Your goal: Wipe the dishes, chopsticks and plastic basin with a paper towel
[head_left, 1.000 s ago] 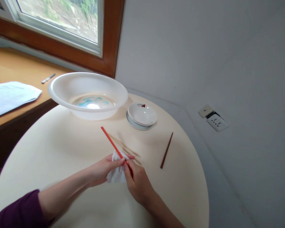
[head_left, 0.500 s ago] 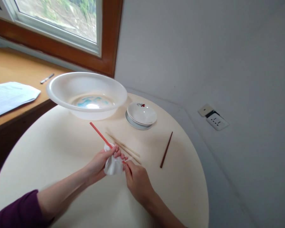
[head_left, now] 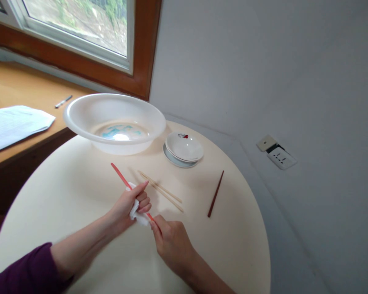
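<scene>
An orange-red chopstick (head_left: 120, 175) slants above the table, its far end pointing to the basin. My left hand (head_left: 136, 201) is wrapped round its middle with a crumpled white tissue (head_left: 140, 218) between palm and stick. The tissue bulges out below the fingers. Close by, my right hand (head_left: 171, 241) pinches the chopstick's near end between thumb and index finger. Just beyond the hands lies a pair of pale wooden chopsticks (head_left: 164, 191) on the tabletop. A single dark brown chopstick (head_left: 216, 194) rests farther right.
A large translucent white basin (head_left: 115, 147) stands at the back of the round cream table (head_left: 233, 245). Beside it are stacked white dishes (head_left: 184, 146). On the wooden desk (head_left: 24, 81) to the left lie papers (head_left: 16, 126) and a pen (head_left: 63, 101). A wall socket (head_left: 281, 158) is at right.
My left fingers have curled tightly round the chopstick and tissue. The chopstick and both hands have shifted slightly left and nearer me. More of the stick's near part shows between the hands.
</scene>
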Demonstrator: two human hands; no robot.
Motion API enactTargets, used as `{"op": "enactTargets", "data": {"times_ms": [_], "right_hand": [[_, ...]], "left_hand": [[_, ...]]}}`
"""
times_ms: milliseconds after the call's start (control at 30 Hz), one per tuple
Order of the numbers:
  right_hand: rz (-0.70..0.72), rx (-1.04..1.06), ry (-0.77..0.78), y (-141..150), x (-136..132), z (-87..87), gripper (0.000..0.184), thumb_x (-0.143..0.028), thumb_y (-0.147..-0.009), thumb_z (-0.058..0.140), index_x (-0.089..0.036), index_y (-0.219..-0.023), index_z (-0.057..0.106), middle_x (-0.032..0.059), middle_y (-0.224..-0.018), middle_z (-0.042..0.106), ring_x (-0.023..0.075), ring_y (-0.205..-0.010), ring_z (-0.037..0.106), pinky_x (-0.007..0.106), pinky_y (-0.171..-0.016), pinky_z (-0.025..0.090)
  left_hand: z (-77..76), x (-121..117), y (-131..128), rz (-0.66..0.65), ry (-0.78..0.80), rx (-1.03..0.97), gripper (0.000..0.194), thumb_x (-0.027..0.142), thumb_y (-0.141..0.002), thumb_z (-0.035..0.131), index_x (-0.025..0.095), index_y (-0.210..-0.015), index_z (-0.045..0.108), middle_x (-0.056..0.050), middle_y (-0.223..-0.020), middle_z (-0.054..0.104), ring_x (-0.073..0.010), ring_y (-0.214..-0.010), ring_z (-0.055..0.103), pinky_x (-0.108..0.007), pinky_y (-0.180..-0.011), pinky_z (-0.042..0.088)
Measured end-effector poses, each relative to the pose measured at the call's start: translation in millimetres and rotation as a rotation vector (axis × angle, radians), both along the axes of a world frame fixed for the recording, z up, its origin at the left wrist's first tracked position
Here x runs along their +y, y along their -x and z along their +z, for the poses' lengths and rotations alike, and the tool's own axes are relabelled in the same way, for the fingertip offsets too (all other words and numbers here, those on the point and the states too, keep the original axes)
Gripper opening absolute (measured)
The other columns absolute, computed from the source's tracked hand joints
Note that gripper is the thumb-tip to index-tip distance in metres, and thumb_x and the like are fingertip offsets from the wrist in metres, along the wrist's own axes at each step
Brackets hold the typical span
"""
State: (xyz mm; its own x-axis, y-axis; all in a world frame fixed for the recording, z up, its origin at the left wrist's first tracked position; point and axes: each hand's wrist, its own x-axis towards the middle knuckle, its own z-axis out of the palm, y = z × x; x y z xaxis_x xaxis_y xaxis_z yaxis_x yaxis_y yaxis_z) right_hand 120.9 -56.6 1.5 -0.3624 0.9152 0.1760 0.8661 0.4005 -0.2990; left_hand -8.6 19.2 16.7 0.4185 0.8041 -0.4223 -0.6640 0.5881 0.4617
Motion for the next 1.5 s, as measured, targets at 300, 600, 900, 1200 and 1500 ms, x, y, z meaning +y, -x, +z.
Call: {"op": "enactTargets", "data": {"times_ms": [300, 600, 900, 1200, 1500], "right_hand": [[0.005, 0.006, 0.009, -7.6, -1.6, 6.0, 0.034, -0.026, -0.095, 0.030, -0.018, -0.074, 0.054, 0.0021, -0.052, 0.063, 0.0126, -0.041, 0.055, 0.026, -0.044, 0.021], [0.009, -0.031, 0.005, -11.8, -5.0, 4.6, 0.030, -0.024, -0.094, 0.034, -0.018, -0.073, 0.055, 0.0017, -0.052, 0.063, 0.0119, -0.041, 0.053, 0.026, -0.044, 0.020], [0.008, -0.047, 0.025, -13.8, -6.0, 8.2, 0.027, -0.023, -0.092, 0.037, -0.018, -0.072, 0.055, 0.0009, -0.053, 0.062, 0.0113, -0.042, 0.053, 0.025, -0.046, 0.020], [-0.041, 0.000, 0.036, -19.6, -2.5, 10.1, 0.028, -0.024, -0.090, 0.039, -0.018, -0.067, 0.054, 0.0002, -0.053, 0.062, 0.0096, -0.045, 0.052, 0.025, -0.049, 0.021], [-0.100, 0.055, 0.018, -22.0, 2.3, 4.5, 0.031, -0.025, -0.090, 0.040, -0.018, -0.061, 0.051, -0.0004, -0.049, 0.058, 0.0083, -0.042, 0.047, 0.024, -0.048, 0.021]], "left_hand": [[7.3, 18.4, 15.1, 0.140, 0.009, 0.058, 0.043, 0.019, -0.083, 0.054, 0.019, -0.047, 0.029, 0.011, -0.033, 0.022, -0.0030, -0.024, 0.023, -0.015, -0.027, 0.024], [9.0, 40.5, 37.7, 0.249, 0.022, 0.066, 0.046, 0.016, -0.089, 0.044, 0.020, -0.048, 0.024, 0.009, -0.031, 0.024, -0.0041, -0.023, 0.025, -0.016, -0.026, 0.023], [5.9, 50.0, 49.9, 0.292, -0.044, 0.114, 0.049, 0.015, -0.090, 0.040, 0.020, -0.044, 0.022, 0.008, -0.029, 0.024, -0.0043, -0.023, 0.026, -0.016, -0.026, 0.024], [4.0, 50.4, 47.1, 0.414, -0.282, 0.386, 0.037, 0.013, -0.075, 0.058, 0.019, -0.046, 0.035, 0.011, -0.034, 0.023, -0.0042, -0.029, 0.025, -0.017, -0.032, 0.029], [-8.1, 47.9, 56.1, 0.443, -0.643, 1.039, 0.041, 0.027, -0.074, 0.058, 0.018, -0.036, 0.044, 0.002, -0.034, 0.043, -0.0090, -0.035, 0.040, -0.021, -0.037, 0.033]]}}
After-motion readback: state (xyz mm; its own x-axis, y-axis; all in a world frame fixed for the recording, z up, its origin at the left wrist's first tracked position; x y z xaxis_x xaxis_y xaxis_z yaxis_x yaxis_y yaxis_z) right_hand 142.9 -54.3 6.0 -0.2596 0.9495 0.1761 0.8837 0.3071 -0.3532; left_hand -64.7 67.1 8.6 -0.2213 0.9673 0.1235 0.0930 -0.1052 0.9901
